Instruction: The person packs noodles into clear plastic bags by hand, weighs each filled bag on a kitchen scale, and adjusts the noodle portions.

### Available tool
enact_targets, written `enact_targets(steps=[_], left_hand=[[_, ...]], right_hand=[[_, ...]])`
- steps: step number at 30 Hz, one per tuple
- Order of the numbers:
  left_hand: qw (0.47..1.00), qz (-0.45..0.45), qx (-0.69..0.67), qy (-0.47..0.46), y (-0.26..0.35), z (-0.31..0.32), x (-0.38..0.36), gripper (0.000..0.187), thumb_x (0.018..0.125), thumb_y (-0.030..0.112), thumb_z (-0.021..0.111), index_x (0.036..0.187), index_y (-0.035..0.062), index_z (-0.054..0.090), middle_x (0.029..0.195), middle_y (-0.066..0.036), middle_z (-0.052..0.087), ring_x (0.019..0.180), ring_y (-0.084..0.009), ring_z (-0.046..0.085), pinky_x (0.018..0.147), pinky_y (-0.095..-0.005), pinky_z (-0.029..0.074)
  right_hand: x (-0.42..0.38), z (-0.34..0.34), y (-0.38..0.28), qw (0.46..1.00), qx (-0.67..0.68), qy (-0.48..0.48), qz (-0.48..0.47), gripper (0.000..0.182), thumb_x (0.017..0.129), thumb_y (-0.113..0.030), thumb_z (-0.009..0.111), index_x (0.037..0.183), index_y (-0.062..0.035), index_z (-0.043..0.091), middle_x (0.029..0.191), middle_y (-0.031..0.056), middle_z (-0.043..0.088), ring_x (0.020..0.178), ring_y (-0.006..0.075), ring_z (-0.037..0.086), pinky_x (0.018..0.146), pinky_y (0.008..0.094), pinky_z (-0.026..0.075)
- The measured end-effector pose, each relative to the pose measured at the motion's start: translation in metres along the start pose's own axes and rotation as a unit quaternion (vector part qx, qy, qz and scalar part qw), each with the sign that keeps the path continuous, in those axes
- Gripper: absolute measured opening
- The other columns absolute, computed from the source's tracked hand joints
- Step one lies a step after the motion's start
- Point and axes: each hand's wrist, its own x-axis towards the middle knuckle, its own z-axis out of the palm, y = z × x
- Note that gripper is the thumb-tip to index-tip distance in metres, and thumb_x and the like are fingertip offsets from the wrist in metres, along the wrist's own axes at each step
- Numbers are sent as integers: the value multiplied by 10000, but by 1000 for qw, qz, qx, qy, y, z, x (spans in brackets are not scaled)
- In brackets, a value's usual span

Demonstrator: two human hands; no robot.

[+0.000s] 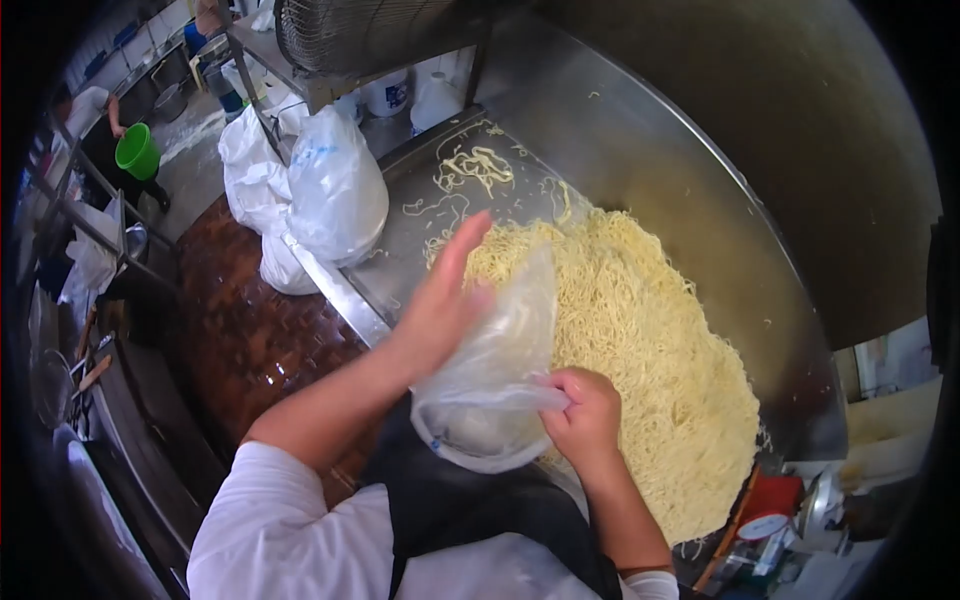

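Observation:
A clear plastic bag (490,370) hangs in front of my apron, its round mouth toward me and its narrow end over the noodles. My right hand (585,412) is closed on the rim of the bag at its right side. On the other side, my left hand (447,305) is stretched out flat with the fingers up, right at the bag's left edge and slightly blurred. Beyond both hands, a large heap of pale yellow noodles (650,370) lies in a steel trough (640,140).
Filled white plastic bags (335,190) stand at the trough's left rim, below a large fan (370,35). Loose noodle strands (475,168) lie at the far end. A person with a green bucket (138,152) is at far left. A red scale (770,505) sits lower right.

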Motion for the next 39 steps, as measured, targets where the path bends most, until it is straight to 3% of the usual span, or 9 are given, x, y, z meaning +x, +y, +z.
enact_targets(steps=[6,11,16,18,21,27,30,35,39], left_hand=[[907,26,369,-200,-18,2,-56,371,901,237,598,1211,49,521,1075,-82,591,1025,-230,573,884,-398,436],[912,-388,-129,8,-82,-21,-77,181,821,36,566,1000,58,551,848,-72,603,712,-186,581,661,-302,493],[843,-437,-288,125,-68,-44,-80,171,770,-68,498,864,74,518,793,-50,577,682,-170,563,633,-286,471],[855,-412,-290,126,-73,-59,-89,189,749,-92,475,828,78,505,781,-48,566,680,-169,556,625,-283,460],[902,-363,-209,106,-70,-74,-96,224,695,-130,438,789,64,497,746,-33,531,663,-153,533,621,-269,439],[940,-320,-30,117,-35,-87,-119,208,715,-103,504,861,45,523,797,15,528,738,-68,503,657,-213,406],[926,-345,-27,153,-28,-93,-135,175,720,-69,558,839,54,526,764,31,526,699,-54,494,630,-205,396],[918,-359,-58,157,-30,-92,-135,114,773,22,643,777,68,538,717,50,529,668,-30,481,579,-202,378],[945,-314,-6,92,-39,-92,-121,147,824,99,671,743,59,555,679,62,524,636,-23,451,553,-208,367]], right_hand=[[-13,-7,13,991,49,-115,52,109,736,-136,681,778,-44,642,651,90,585,577,223,566,564,308,451],[2,-23,21,903,197,-324,203,154,827,-180,700,866,-34,673,739,5,636,683,67,563,625,246,467],[52,-14,71,913,315,-142,217,234,779,-242,734,941,-84,676,823,65,647,743,152,604,690,272,485],[92,-16,75,986,-56,-112,106,357,762,-241,729,1078,-99,644,1100,143,618,910,237,622,767,355,507],[134,24,119,949,-270,-152,-52,559,711,-266,742,1224,-125,570,1377,172,436,1120,318,547,870,419,489],[204,113,115,889,-306,-325,106,747,645,-305,752,1327,-163,483,1499,130,259,1214,353,474,944,418,457],[216,142,123,866,-350,-340,106,692,655,-300,746,1290,-140,524,1431,160,368,1163,327,524,918,415,474],[178,111,143,979,-85,-121,137,440,689,-196,702,1107,-80,626,1033,130,633,913,242,627,818,375,494],[154,6,135,969,185,95,134,301,712,-42,603,1012,-19,615,873,45,640,792,129,594,755,292,479]])
